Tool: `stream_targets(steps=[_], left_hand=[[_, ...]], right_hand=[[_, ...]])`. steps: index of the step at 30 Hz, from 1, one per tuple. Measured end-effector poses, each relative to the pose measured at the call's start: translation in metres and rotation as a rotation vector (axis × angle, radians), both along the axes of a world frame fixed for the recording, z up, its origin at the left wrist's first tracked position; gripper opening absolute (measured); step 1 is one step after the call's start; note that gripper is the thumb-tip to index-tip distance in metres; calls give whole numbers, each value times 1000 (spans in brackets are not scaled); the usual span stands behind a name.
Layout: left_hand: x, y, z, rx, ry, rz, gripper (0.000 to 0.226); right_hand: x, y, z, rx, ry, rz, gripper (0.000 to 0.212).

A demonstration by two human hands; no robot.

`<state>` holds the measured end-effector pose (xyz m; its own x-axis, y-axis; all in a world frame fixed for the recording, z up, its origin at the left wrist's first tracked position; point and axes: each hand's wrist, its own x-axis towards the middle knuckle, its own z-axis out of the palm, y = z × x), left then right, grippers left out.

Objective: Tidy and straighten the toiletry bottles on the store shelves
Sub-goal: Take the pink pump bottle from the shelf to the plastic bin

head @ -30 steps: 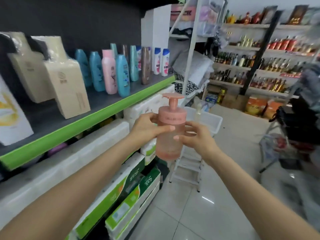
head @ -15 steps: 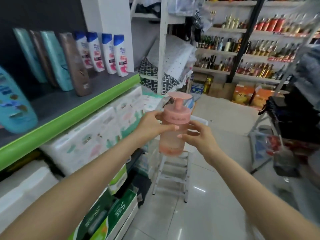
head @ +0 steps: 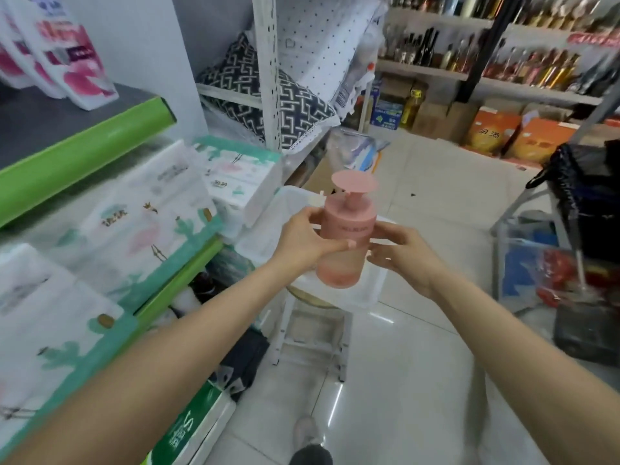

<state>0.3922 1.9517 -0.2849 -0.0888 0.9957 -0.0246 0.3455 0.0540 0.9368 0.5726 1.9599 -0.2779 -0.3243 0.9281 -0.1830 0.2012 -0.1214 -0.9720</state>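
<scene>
in the head view, a pink pump bottle (head: pixel 345 239) stands upright in mid-air near the centre of the frame, held between both hands above a white plastic basket (head: pixel 268 229) that sits on a white stool (head: pixel 312 333). the left hand (head: pixel 302 239) comes in from 7 o'clock and grips the bottle's left side, its fingers (head: pixel 313 214) curled round the back and the thumb laid across the front. the right hand (head: pixel 402 253) comes in from 5 o'clock and holds the right side, fingers narrow and bent against the bottle wall. the bottle's flat round pump head points up toward 12 o'clock. at 9 o'clock a green-edged shelf (head: pixel 80 156) carries white and pink bottles (head: pixel 67 58) at 11 o'clock, with packs of tissue (head: pixel 141 229) stacked below it. patterned cushions (head: pixel 288 102) lie on a white rack at 12 o'clock. at 1 o'clock far shelves hold rows of glass bottles (head: pixel 536 65), too blurred to tell apart. a shoe (head: pixel 307 434) shows on the tiled floor at 6 o'clock.
</scene>
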Motion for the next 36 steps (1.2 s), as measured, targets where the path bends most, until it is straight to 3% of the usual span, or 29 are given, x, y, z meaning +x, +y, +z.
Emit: stream_targets(steps=[3, 6, 17, 21, 32, 36], left_hand=[[9, 40, -30, -43, -11, -5, 72], [17, 71, -60, -77, -1, -10, 73], [51, 118, -130, -198, -8, 84, 72], [57, 118, -141, -213, 0, 124, 70], [63, 109, -150, -283, 34, 51, 85], [57, 102, -144, -322, -92, 11, 91]], right_hand=[[1, 43, -28, -224, 150, -184, 24], [2, 76, -54, -284, 120, -186, 35], [28, 135, -112, -476, 155, -134, 25], [29, 149, -123, -482, 150, -102, 25], [20, 154, -154, -338, -94, -150, 28], [20, 153, -158, -305, -130, -172, 31]])
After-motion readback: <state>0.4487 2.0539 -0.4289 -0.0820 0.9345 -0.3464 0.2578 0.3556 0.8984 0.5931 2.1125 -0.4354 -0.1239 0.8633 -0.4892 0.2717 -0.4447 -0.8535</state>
